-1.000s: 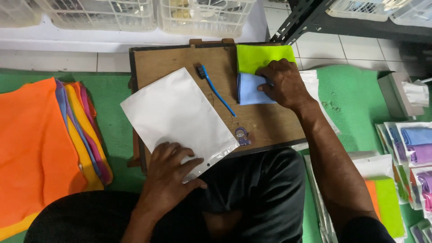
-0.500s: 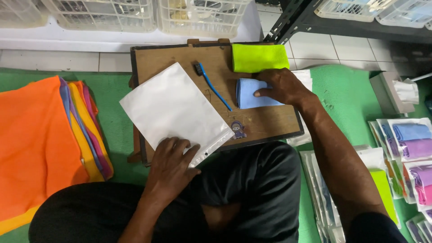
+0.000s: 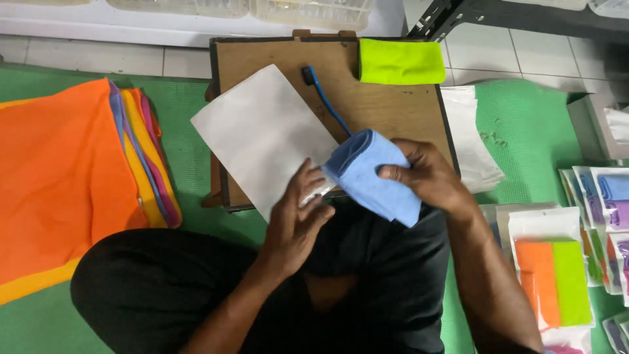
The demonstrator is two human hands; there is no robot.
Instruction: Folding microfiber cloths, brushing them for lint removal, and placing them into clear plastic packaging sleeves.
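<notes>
My right hand (image 3: 429, 177) grips a folded light blue cloth (image 3: 373, 176) and holds it over the near edge of a small brown wooden board (image 3: 386, 108). My left hand (image 3: 298, 219) pinches the open end of a white flat pouch (image 3: 262, 134) that lies slanted across the board, right beside the cloth. A blue toothbrush (image 3: 325, 98) with a dark head lies on the board behind them. A folded lime-green cloth (image 3: 401, 62) rests at the board's far right corner.
A stack of orange and multicoloured cloths (image 3: 72, 177) lies on the green mat at my left. Filled packets (image 3: 553, 278) with coloured cloths lie at my right, near a pile of clear pouches (image 3: 468, 141). White crates line the far wall.
My right hand lifted the blue cloth off the board and brought it toward me to the pouch's open end. My left hand now pinches the pouch's open end.
</notes>
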